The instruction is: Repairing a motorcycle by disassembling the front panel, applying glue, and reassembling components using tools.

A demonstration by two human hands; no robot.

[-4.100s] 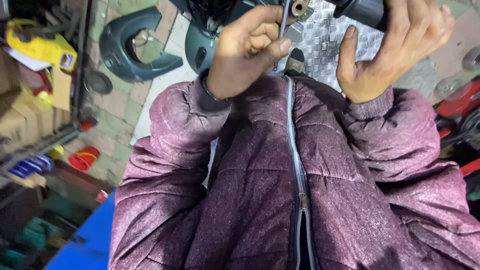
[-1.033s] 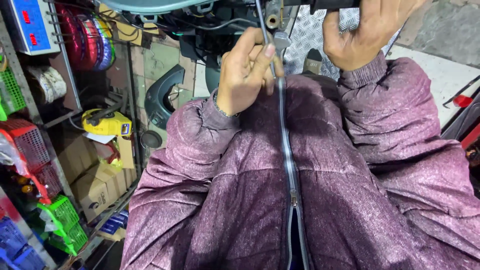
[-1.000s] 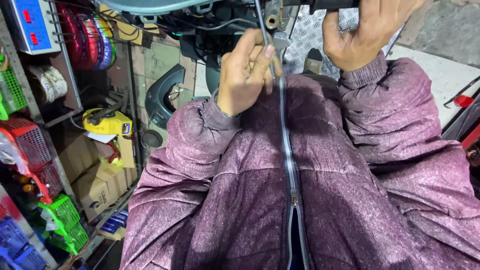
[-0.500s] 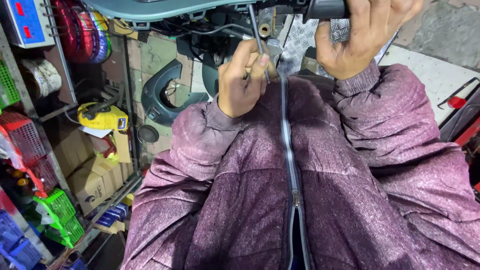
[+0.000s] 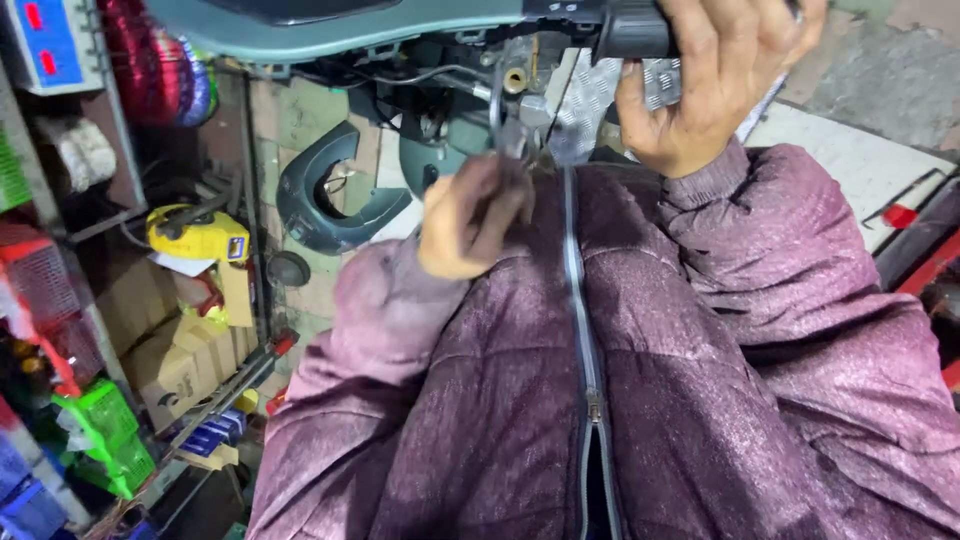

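Observation:
My right hand is wrapped around the black handlebar grip of a teal scooter at the top of the view. Lower and to the left, my left hand is blurred, its fingers pinched on a thin dark cable. That cable runs up to the metal bracket with a round hole beside the grip. Both purple padded sleeves and the zipped jacket front fill the lower half of the view.
A teal curved plastic cover lies on the tiled floor below the scooter. At left are a yellow tool, cardboard boxes, green crates and shelves. A red-tipped part sits at right.
My left hand has dropped a little, down and left from the bracket, still pinching the cable. My right hand stays on the grip. The view has shifted slightly.

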